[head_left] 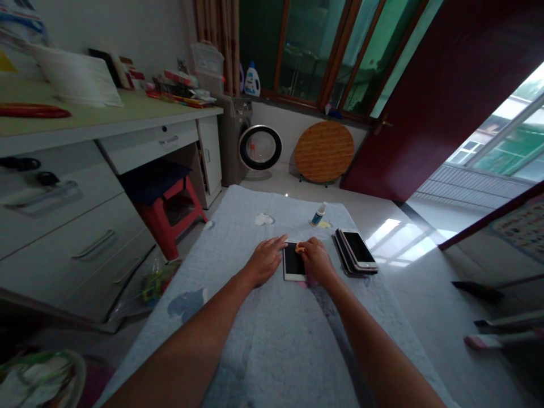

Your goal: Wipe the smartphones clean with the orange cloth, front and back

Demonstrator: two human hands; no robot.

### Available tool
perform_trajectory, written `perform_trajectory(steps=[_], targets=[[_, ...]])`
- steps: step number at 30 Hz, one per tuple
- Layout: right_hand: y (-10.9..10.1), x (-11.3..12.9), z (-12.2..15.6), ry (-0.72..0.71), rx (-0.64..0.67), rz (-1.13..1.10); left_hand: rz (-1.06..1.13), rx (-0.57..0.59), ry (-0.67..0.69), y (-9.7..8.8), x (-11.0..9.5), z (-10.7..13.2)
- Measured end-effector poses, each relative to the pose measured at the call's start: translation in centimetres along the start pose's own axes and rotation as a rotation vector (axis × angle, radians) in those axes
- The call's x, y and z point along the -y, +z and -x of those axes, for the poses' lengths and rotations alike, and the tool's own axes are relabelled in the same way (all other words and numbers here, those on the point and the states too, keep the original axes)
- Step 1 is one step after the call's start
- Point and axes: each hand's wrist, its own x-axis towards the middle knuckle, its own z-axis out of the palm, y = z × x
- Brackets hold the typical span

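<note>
A white-framed tablet with a dark screen lies flat on the cloth-covered table. My left hand rests along its left edge, fingers stretched out and the fingertips near its upper left corner. Bunched in the fingers of my right hand is a small orange cloth, pressed against the upper right part of the screen. Beyond the right hand stands a small spray bottle with a white top. A stack of tablets lies to the right, a white-framed one uppermost.
At the left are a desk with drawers and a red stool. Behind the table, a washing machine has its round door open, and a round wooden tabletop leans by the wall. A dark red door stands at right.
</note>
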Motion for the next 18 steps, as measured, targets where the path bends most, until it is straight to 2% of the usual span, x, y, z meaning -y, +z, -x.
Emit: perform_trajectory(steps=[4,8,12,15,18], targets=[[0.3,0.5,0.9,0.002,0.013,0.039,-0.029,0.077,0.018,-0.4,-0.4,0.4],[-0.6,1.5,3.3,-0.099,0.079,0.039,-0.019,0.099,0.035,-0.3,-0.1,0.5],[-1.4,2.1,5.0,-0.222,0.186,-0.069,0.009,0.112,0.042,-0.2,-0.1,0.8],[-1.5,2.0,4.8,-0.265,0.226,-0.107,0.006,0.144,0.028,-0.3,-0.5,1.1],[-1.5,1.9,3.3,-0.198,0.194,-0.036,0.011,0.153,0.023,-0.3,-0.9,1.3]])
